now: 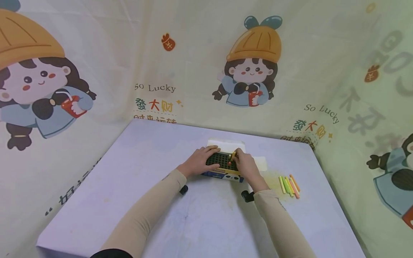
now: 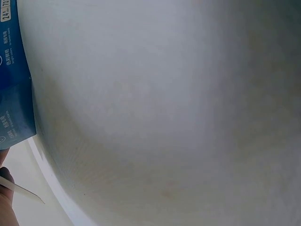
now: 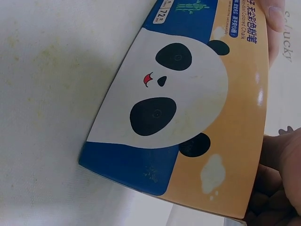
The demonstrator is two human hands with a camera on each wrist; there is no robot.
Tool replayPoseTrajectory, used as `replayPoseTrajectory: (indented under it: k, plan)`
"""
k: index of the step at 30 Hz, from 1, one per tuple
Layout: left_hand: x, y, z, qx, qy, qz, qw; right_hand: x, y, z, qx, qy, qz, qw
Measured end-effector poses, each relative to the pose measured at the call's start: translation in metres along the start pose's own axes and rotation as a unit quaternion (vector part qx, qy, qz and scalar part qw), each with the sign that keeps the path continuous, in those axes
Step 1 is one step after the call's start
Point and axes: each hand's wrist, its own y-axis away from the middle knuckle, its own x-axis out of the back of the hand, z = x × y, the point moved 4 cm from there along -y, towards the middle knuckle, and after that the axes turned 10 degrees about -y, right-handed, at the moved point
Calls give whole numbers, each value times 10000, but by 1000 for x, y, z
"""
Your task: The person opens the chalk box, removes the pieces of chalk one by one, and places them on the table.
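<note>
A chalk box [image 1: 222,175], blue and orange with a panda face on its front, stands on the table with its lid [image 1: 227,145] folded back. Its top shows a black tray [image 1: 221,160] full of round holes, with a few coloured chalk tips near the right end. My left hand [image 1: 200,160] grips the box's left end, thumb at the front and fingers toward the back. Over the right end, my right hand [image 1: 247,165] pinches a yellow-orange chalk stick [image 1: 233,156]. Whether the stick's lower end sits in a hole cannot be made out.
Several chalk sticks [image 1: 289,186] in yellow, green, pink and orange lie on the table right of my right hand. Yellowish dust marks the table [image 1: 155,143] near them. A white flap [image 1: 260,163] juts out beside the box. Printed cloth [image 1: 193,71] hangs behind.
</note>
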Motion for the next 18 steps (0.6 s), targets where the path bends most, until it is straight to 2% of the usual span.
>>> replayPoseTrajectory:
  k: [18]
  plan:
    - [3,1,2,-106,71,49,9999,1,-3,4,-67,-350,4,9994]
